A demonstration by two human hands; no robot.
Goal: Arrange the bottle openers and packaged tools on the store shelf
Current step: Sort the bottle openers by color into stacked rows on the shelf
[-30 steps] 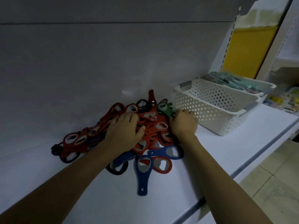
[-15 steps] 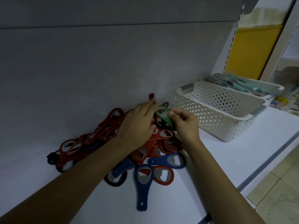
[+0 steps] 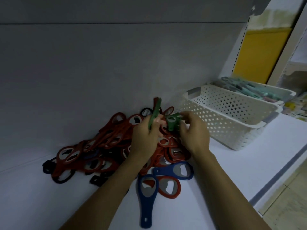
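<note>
A heap of red, blue and black bottle openers (image 3: 106, 143) lies on the white shelf (image 3: 232, 171) against the back wall. My left hand (image 3: 146, 138) grips a green opener (image 3: 155, 112) held up on edge above the heap. My right hand (image 3: 194, 131) pinches a second green opener (image 3: 172, 122) by its head, just right of the first. A blue opener (image 3: 147, 196) and a red one (image 3: 168, 186) lie flat at the front of the heap, with another blue opener (image 3: 176, 170) behind them.
A white perforated basket (image 3: 232, 120) stands on the shelf to the right of the heap. Behind it a second basket (image 3: 280, 95) holds teal packaged tools (image 3: 245, 87). The shelf's front edge (image 3: 274, 178) runs along the right, with floor tiles below.
Both hands have lifted off the heap. The left hand now holds a green opener upright, and the right hand has raised another green opener beside it.
</note>
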